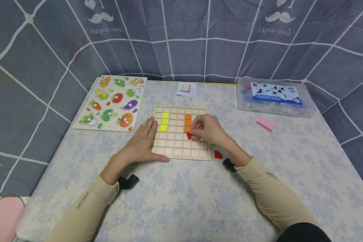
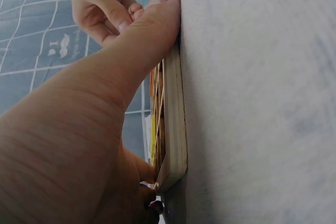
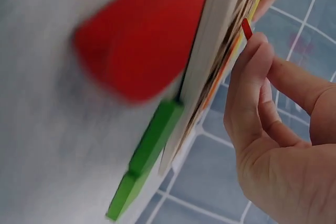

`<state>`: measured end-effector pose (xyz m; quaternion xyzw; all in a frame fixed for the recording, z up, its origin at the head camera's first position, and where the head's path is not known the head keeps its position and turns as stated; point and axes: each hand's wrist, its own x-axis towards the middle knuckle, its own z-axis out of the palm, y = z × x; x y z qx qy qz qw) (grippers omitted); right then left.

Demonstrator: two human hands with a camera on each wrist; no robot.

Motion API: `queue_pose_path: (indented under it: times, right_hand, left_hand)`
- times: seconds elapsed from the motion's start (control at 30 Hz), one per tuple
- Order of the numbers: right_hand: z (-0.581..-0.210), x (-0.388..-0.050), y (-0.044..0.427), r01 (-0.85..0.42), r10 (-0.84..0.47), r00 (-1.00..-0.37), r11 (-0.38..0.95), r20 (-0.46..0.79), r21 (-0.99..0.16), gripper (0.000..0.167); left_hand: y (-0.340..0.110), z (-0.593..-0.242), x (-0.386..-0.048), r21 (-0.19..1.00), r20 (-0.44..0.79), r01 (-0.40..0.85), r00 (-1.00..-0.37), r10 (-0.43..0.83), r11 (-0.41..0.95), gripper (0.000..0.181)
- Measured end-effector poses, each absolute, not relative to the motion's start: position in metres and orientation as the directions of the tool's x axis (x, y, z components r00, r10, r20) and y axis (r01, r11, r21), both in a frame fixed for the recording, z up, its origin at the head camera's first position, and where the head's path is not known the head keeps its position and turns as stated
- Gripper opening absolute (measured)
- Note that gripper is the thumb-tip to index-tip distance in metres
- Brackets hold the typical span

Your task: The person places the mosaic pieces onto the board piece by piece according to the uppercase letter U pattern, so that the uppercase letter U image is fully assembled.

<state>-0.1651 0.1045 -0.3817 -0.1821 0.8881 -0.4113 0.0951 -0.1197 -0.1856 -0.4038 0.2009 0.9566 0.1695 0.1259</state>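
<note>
A wooden grid board (image 1: pixel 177 144) lies on the table, with a column of yellow squares (image 1: pixel 164 122) at its left and orange squares (image 1: pixel 188 123) at its right. The right hand (image 1: pixel 210 129) pinches a small red piece (image 1: pixel 189 135) just below the orange column; the right wrist view shows this red piece (image 3: pixel 247 28) between thumb and finger. Against the board's left and lower edges rests the left hand (image 1: pixel 141 143), fingers straight, its thumb along the near edge. Beside the board's right edge lie another red piece (image 1: pixel 218 155) and green pieces (image 3: pixel 152 140), partly hidden in the head view.
A vegetable puzzle board (image 1: pixel 112 104) lies at the back left. Behind the grid board is a small pattern card (image 1: pixel 186 89). A clear plastic box (image 1: pixel 245 104) and a pink block (image 1: pixel 265 124) stand at the right. A curtain hangs behind the table.
</note>
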Motion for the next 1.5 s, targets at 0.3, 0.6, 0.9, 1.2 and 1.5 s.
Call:
queue_pose_path:
  times: [0.3, 0.6, 0.9, 1.2, 1.5]
  right_hand:
    - [-0.379, -0.163, 0.097, -0.251, -0.412, -0.91, 0.63, -0.041, -0.735, 0.008]
    - [-0.375, -0.163, 0.098, -0.284, -0.46, -0.886, 0.623, -0.048, -0.729, 0.01]
    - [-0.374, -0.174, 0.093, -0.496, -0.6, -0.799, 0.625, 0.035, -0.603, 0.021]
    - [-0.374, -0.182, 0.096, -0.578, -0.639, -0.765, 0.628, 0.078, -0.521, 0.015]
    - [-0.373, -0.194, 0.095, -0.623, -0.654, -0.752, 0.662, 0.084, -0.418, 0.03]
  left_hand:
    - [-0.185, -0.403, -0.12, 0.373, -0.184, 0.328, -0.891, 0.415, 0.868, 0.149]
    - [-0.185, -0.403, -0.121, 0.376, -0.21, 0.313, -0.888, 0.41, 0.872, 0.15]
    - [-0.184, -0.401, -0.121, 0.363, -0.223, 0.311, -0.886, 0.406, 0.878, 0.151]
    - [-0.184, -0.4, -0.121, 0.361, -0.216, 0.32, -0.885, 0.412, 0.876, 0.151]
    - [-0.184, -0.401, -0.121, 0.362, -0.223, 0.315, -0.885, 0.41, 0.877, 0.151]
